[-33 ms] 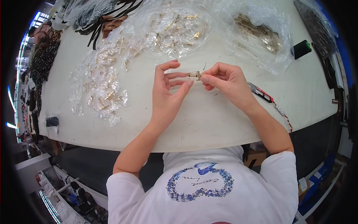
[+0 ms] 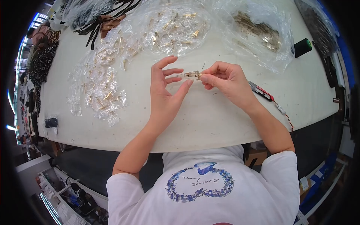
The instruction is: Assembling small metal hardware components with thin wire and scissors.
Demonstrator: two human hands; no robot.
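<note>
My right hand (image 2: pixel 227 83) pinches one end of a small gold metal clip (image 2: pixel 193 74) between thumb and fingers, above the white table (image 2: pixel 210 123). The clip looks long and tapered, and its narrow end points left, toward my other hand. Around that end my left hand (image 2: pixel 165 84) stands open, fingers spread. Its thumb tip comes close to the clip's lower side; whether they touch I cannot tell. Something thin and clear seems to lie along the narrow end. Beyond my hands, clear plastic bags (image 2: pixel 176 30) hold many similar gold clips, and small bagged ones (image 2: pixel 107 88) spread out at the left.
Back right lies an open clear bag (image 2: pixel 258 32) of flat brownish-gold pieces, beside a dark green thread spool (image 2: pixel 302 48). A red and black cutter (image 2: pixel 261 91) with a twisted cord rests by my right forearm. Black strips and brown material (image 2: pixel 110 26) lie back left.
My left hand has drawn slightly left, its fingers farther from the clip. My right hand still holds the clip, nearly in the same place.
</note>
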